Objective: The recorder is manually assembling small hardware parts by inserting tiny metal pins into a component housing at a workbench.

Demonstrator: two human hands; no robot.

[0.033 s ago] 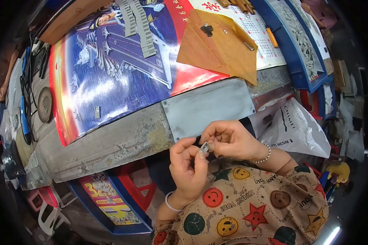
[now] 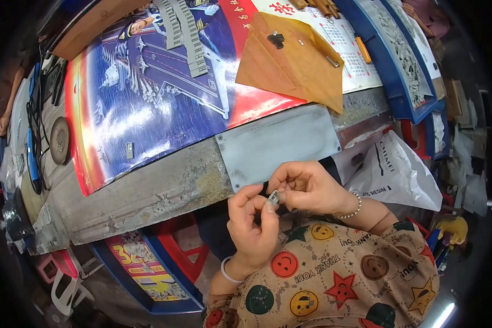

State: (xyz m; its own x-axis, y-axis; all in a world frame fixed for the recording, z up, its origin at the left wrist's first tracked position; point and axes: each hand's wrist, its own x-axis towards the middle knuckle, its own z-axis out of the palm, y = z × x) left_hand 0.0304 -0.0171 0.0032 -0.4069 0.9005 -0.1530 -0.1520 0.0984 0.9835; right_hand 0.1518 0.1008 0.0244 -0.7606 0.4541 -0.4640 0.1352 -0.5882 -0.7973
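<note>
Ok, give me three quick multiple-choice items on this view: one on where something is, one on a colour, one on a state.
1. Where does the grey metal plate lie?
A. On the bench's near edge, just beyond the hands
B. On the floor
C. Atop the brown paper

2. What colour is the folded paper sheet at the far side of the bench?
A. White
B. Brown-orange
C. Green

3. How is the small metal part held?
A. Lying loose on the bench
B. In the left hand alone, the right hand away
C. Pinched between the fingertips of both hands

Answers: 1 A, the plate sits at the bench edge above the left hand and right hand. 2 B, the sheet is plainly brown-orange. 3 C, both hands' fingertips meet on the part, clear of the bench.
</note>
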